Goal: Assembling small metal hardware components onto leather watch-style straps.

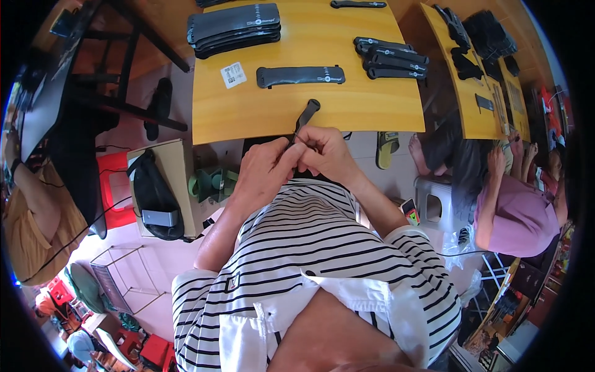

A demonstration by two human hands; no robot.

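Note:
My left hand (266,168) and my right hand (331,154) meet just in front of the near table edge, both with closed fingers. Between them they grip a narrow black strap (307,113), whose rounded end sticks up over the edge of the yellow table (235,118). Its other end is hidden by my fingers. Beyond it lies a flat black bundle of straps (300,76) with white print. A small white label (233,75) is to the left of that bundle.
Stacks of black straps sit at the back left (234,30) and the right (392,57). At my left stands a cardboard box (170,186) with a black bag (155,192). People work on both sides; one wears a purple top (520,217). A second table (468,93) stands right.

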